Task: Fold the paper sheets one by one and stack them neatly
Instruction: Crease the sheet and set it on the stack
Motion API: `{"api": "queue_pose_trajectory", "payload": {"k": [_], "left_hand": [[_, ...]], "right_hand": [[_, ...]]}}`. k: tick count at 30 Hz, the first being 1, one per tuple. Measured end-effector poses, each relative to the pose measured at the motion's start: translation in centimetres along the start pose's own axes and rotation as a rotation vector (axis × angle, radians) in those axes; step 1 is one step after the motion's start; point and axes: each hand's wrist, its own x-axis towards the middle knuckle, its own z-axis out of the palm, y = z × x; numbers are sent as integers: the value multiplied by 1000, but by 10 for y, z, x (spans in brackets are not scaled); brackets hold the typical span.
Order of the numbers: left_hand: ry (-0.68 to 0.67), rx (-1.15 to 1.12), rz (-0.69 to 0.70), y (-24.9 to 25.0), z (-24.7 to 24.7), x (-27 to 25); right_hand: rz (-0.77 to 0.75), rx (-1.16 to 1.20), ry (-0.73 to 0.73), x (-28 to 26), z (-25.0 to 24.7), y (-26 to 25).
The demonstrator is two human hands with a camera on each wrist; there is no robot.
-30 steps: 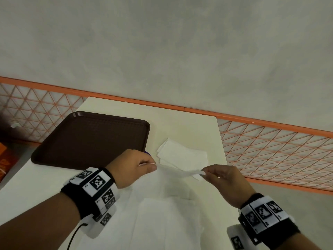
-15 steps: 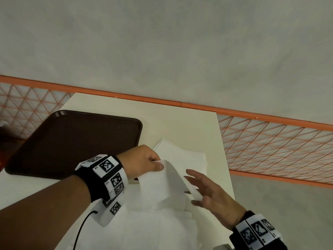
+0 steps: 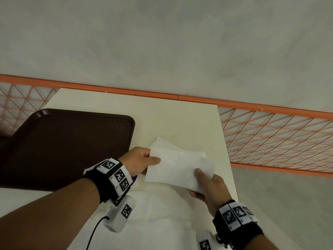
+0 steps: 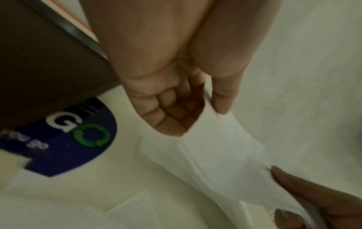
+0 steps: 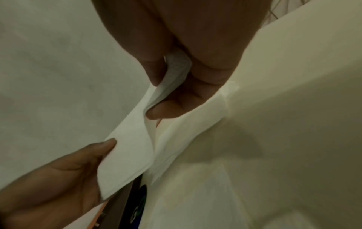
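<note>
A folded white paper sheet (image 3: 177, 167) hangs in the air between my two hands, just above the table. My left hand (image 3: 142, 162) pinches its left end between thumb and fingers; the left wrist view shows the sheet (image 4: 215, 151) running from that pinch. My right hand (image 3: 203, 184) pinches the right end, thumb on top; in the right wrist view the sheet (image 5: 129, 148) bends between thumb and fingers. A small stack of folded sheets (image 3: 162, 143) lies on the table just behind the held sheet. Unfolded white sheets (image 3: 162, 213) lie spread near me, under my wrists.
A dark brown tray (image 3: 72, 147) sits on the left of the cream table (image 3: 171, 120). A blue round sticker (image 4: 64, 142) marks the table beside the tray. The table's right edge runs close to my right hand; an orange mesh fence (image 3: 270, 138) stands beyond.
The sheet was stretched open between both hands, then folded over. My right hand let go briefly and now pinches the folded sheet's right end; the sheet has moved toward the stack.
</note>
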Motion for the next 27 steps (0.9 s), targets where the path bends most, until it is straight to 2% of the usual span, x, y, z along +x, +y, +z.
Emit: {"api": "queue_pose_trajectory", "payload": {"k": [2,4,9,12,14,19,27], "left_hand": [[135,72,32,-5,4,18],[243,216,56,-5,8,33],[346,602,96,0,25,53],[401,732,86,-2,33,59],[434,742,13,-3,33,61],[395,814,-97,-3,30,63],[379,958,-156,-6,23,57]], "right_hand": [[31,-38,38,15,0,-1],[45,-172,75,26,1,-1],[-11,-672,153,42,-2,6],[-29,-889,225,51,-5,5],[-15,-915,263,55,-7,3],[18,-893,265,64,-8,5],[7,-888,331,67,-12,-5]]}}
